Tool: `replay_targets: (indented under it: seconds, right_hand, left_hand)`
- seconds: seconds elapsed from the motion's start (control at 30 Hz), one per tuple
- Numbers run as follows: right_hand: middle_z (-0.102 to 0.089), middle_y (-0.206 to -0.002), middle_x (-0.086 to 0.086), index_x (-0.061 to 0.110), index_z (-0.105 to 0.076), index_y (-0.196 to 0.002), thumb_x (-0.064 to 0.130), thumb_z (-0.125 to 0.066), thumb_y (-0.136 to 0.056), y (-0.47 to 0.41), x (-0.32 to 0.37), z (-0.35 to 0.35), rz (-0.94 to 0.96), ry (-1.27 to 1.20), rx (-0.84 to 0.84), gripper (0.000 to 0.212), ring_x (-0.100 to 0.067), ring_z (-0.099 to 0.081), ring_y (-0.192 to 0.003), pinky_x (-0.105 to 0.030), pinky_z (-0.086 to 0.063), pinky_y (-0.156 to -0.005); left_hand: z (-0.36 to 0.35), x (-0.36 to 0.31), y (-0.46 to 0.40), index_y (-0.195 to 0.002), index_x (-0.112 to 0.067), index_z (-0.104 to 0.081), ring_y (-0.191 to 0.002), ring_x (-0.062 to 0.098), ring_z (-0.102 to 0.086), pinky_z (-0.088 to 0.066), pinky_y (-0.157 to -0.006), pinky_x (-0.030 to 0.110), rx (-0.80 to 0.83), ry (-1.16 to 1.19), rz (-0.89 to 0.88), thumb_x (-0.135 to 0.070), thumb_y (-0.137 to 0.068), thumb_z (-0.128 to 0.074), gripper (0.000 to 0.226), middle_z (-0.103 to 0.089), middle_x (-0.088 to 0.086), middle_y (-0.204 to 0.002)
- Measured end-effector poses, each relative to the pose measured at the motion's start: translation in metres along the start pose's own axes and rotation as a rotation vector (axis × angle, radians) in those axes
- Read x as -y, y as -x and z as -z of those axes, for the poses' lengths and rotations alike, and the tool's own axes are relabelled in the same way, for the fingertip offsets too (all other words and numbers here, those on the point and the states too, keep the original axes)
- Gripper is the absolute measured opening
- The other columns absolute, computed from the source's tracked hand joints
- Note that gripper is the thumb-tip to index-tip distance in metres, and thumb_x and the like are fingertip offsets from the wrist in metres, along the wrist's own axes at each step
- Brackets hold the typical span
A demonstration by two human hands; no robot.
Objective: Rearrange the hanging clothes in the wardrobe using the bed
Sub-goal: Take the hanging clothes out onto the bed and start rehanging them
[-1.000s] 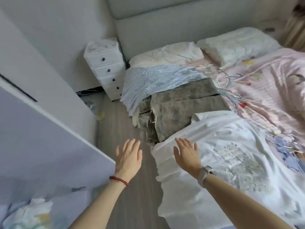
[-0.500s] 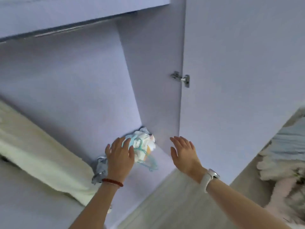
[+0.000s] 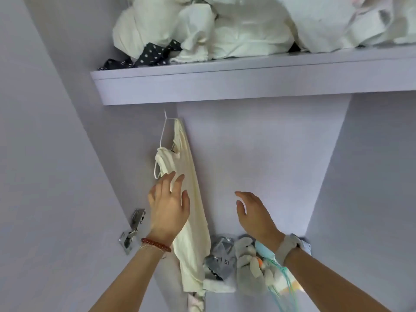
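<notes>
1. The top (image 3: 189, 199) hangs on a hanger (image 3: 163, 131) under the shelf (image 3: 247, 86) — long axis running down.
2. Left hand (image 3: 168, 210) is nearer, fingers spread, over the cloth.
3. Right hand (image 3: 254, 212) is apart — relaxed, empty.

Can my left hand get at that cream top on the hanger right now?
Probably yes: the left hand is open with its fingertips already at the cream top, which hangs alone on its hanger, nothing between them.

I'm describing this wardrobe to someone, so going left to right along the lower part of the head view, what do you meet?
Door hinge → left hand → cream top on a hanger → right hand → grey watch.
</notes>
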State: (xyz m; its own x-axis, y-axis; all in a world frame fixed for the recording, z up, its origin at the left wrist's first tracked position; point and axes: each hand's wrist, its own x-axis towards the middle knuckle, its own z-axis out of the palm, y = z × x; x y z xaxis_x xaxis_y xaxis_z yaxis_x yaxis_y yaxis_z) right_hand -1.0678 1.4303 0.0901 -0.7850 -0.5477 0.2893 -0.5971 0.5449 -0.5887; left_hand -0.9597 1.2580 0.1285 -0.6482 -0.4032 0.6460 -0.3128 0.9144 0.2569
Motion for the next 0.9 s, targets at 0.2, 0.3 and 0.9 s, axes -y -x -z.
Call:
replay_targets:
  seconds: [0.2,0.3,0.9]
  right_hand:
    - [-0.058,-0.118,-0.011,0.006,-0.053,-0.119,0.011,-0.038,-0.094,-0.093,0.065,-0.017,0.177,-0.238,0.086,0.03,-0.027,-0.053,-0.109,-0.03,-0.041,-0.091]
    - [-0.06,-0.116,-0.011,0.006,-0.054,-0.115,0.012,-0.036,-0.094,-0.126,0.103,-0.032,0.234,-0.352,0.135,0.028,-0.029,-0.054,-0.108,-0.03,-0.042,-0.089]
    - [-0.058,-0.11,-0.017,-0.002,-0.054,-0.106,0.0,-0.034,-0.09,-0.211,0.148,-0.062,0.0,-0.452,0.033,0.026,-0.033,-0.053,-0.103,-0.027,-0.039,-0.081]
  left_hand:
    - [0.022,0.037,-0.03,-0.116,-0.002,-0.059,-0.121,0.04,-0.048,-0.037,-0.092,0.059,-0.053,-0.326,0.115,-0.007,-0.072,-0.069,0.045,-0.055,0.022,-0.124]
    - [0.026,0.048,-0.031,-0.112,0.0,-0.062,-0.116,0.04,-0.053,-0.045,-0.085,0.053,-0.067,-0.376,0.119,-0.005,-0.063,-0.077,0.051,-0.058,0.023,-0.122]
    - [0.019,0.071,-0.035,-0.073,-0.013,-0.07,-0.081,0.024,-0.063,-0.03,-0.087,0.035,-0.255,-0.429,0.095,-0.015,-0.075,-0.047,0.023,-0.068,0.0,-0.079]
